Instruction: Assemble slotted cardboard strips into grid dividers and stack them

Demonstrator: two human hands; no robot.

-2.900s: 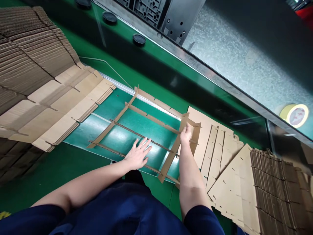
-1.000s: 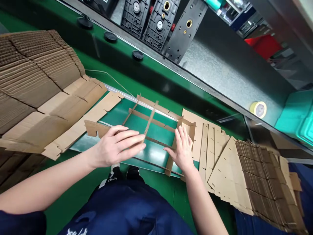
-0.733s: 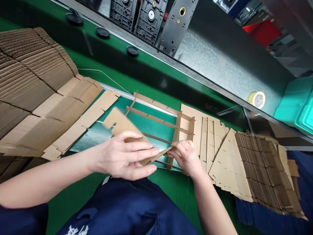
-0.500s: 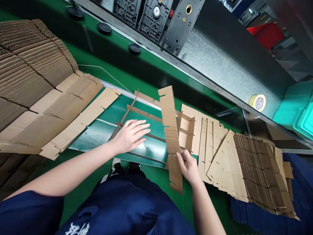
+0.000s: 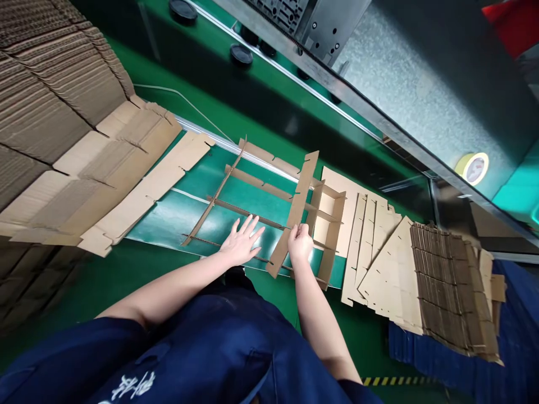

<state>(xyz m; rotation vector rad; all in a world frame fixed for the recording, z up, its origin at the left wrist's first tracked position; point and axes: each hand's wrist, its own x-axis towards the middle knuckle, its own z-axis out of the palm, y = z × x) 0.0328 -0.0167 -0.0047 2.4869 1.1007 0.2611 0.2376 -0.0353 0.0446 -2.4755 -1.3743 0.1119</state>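
Observation:
My right hand (image 5: 300, 242) is closed round the edge of a slotted cardboard strip (image 5: 304, 188). That strip slants across a cardboard divider grid (image 5: 214, 201) standing on the green surface. Whether its slots are engaged with the long strips beneath, I cannot tell. My left hand (image 5: 242, 242) lies with fingers spread over the lower long strips in the middle of the grid, holding nothing. Beyond my right hand, the grid's cross strips (image 5: 332, 238) stand upright and form small cells.
A tall stack of folded cardboard (image 5: 54, 84) rises on the left, with a loose notched sheet (image 5: 151, 191) beside it. Flat sheets (image 5: 389, 269) and bundled strips (image 5: 450, 286) lie on the right. A tape roll (image 5: 471, 168) sits on the metal shelf (image 5: 391, 73) above.
My right hand has brought the strip down and left onto the grid, from being held raised above it. My left hand has moved slightly right and stays open. The view has shifted.

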